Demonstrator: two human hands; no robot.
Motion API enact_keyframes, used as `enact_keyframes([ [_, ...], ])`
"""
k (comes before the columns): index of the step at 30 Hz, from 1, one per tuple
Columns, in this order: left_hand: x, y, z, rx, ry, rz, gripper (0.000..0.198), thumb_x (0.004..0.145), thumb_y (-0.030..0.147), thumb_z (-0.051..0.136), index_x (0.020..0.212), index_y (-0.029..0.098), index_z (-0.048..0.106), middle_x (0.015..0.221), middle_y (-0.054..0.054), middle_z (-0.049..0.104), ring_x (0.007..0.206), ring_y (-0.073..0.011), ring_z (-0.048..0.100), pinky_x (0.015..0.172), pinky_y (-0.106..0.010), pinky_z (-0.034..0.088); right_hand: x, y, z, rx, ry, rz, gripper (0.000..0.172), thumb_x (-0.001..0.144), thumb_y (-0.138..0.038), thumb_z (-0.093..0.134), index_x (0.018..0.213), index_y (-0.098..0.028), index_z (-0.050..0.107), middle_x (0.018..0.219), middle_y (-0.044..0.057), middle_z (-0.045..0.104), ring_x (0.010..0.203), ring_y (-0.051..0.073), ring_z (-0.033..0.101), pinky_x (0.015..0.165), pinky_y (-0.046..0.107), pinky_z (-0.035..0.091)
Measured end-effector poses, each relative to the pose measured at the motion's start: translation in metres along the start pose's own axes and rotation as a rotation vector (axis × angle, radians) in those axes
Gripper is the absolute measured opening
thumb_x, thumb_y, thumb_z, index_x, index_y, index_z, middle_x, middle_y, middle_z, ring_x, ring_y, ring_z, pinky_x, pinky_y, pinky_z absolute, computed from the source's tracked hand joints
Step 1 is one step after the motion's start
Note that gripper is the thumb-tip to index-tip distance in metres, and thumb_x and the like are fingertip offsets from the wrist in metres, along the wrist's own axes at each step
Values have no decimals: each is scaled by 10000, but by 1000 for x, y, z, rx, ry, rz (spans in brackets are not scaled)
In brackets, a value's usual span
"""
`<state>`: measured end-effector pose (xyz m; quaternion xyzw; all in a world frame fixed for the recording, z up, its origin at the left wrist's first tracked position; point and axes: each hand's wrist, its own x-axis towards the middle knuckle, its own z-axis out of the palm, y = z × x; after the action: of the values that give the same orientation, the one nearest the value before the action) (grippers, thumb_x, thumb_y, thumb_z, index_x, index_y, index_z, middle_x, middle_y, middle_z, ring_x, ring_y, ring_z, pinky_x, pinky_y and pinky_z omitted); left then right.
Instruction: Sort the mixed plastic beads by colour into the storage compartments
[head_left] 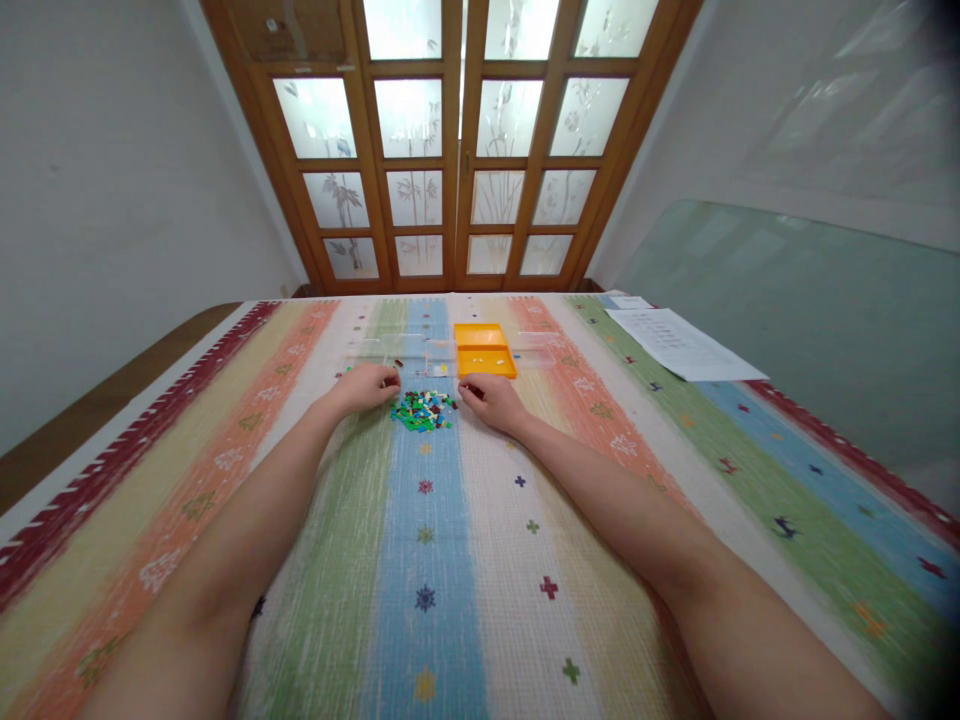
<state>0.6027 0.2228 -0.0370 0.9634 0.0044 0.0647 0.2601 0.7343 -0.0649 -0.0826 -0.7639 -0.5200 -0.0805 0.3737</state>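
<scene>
A pile of tiny toy building bricks (424, 411), mostly green with blue, white and dark red ones, lies on the blue stripe of the tablecloth. My left hand (366, 387) rests at the pile's left edge, its fingers curled in towards the thumb. Just beyond those fingertips is a small dark red brick (398, 363). To the right of the pile, my right hand (493, 400) is closed with thumb and fingers together. Something dark shows at its fingertips, too small to name. Behind it stands an open yellow box (486, 336) with a few white pieces inside.
Clear plastic trays flank the yellow box, one on the left (379, 350) and one on the right (536, 349). Printed paper sheets (679, 343) lie at the far right. The striped tablecloth (442, 560) covers the table, with glazed wooden doors (461, 150) beyond its far edge.
</scene>
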Motion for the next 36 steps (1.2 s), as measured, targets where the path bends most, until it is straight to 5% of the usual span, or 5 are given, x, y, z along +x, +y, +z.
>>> enact_keyframes([
  [5,-5,6,-6,77,-241,50,185,756,345,680,873,234,769,808,-17,743,705,-185,637,662,-261,424,0,1,1,-4,-1,-7,121,969,-225,607,904,-192,704,813,25,701,723,157,602,690,257,389],
  [14,-2,1,3,142,-209,140,192,865,344,617,921,226,759,873,-14,757,783,-185,657,717,-264,435,0,0,0,-8,-9,-4,122,969,-229,608,911,-193,709,821,24,704,721,161,601,689,262,391],
  [22,-1,-13,-5,133,112,93,256,929,359,575,1009,222,776,976,-46,767,801,-190,647,758,-297,468,0,-2,-1,-42,-40,-31,153,992,-251,591,903,-195,701,836,30,702,745,164,601,703,263,387],
  [30,-4,-44,-2,138,501,-162,256,935,358,580,1022,214,773,980,-59,770,835,-207,658,789,-322,487,-1,-14,-2,-28,-185,-167,120,972,-232,600,949,-195,712,852,36,690,796,175,604,750,271,403],
  [36,-11,-65,-2,189,604,-330,274,942,353,558,1050,212,767,1069,-72,779,854,-218,672,815,-332,485,-2,-23,-4,-18,-319,-200,111,942,-282,664,1012,-215,719,892,28,683,827,180,590,749,271,394],
])
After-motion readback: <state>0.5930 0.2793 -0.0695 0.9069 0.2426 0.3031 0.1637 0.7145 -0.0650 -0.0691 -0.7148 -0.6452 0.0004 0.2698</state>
